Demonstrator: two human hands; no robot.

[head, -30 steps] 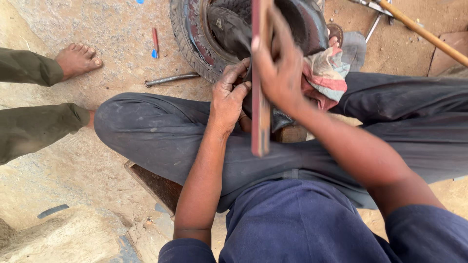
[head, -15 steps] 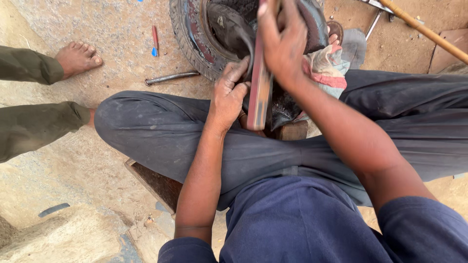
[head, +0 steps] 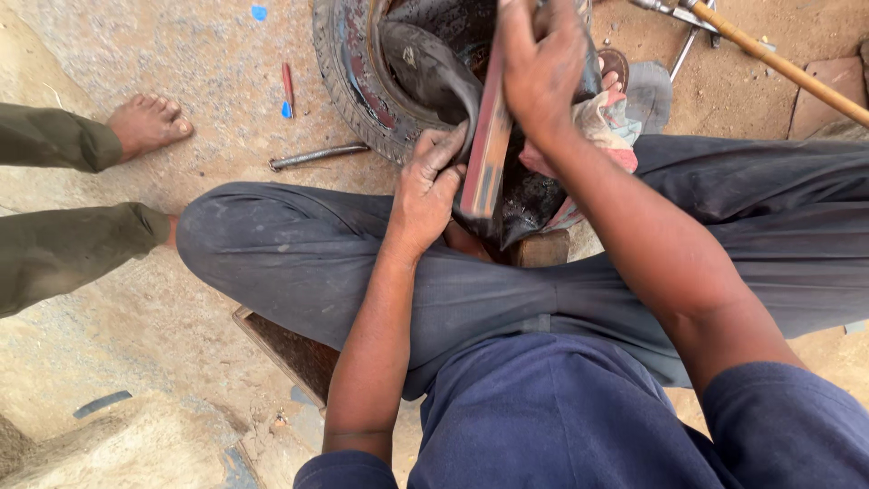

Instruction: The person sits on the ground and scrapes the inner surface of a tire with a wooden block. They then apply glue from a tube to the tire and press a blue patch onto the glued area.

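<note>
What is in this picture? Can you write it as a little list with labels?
place: sandy ground outdoors
person: sits with knees apart, dark trousers, blue shirt
right hand: grips a flat reddish bar near its top
left hand: presses on black rubber tube beside the bar
tyre: lies in front of the knees, tube bulging out of it
cloth: bunched to the right of the bar
on the ground: metal rod, red pen, wooden stick
someone else: bare foot at the left
</note>
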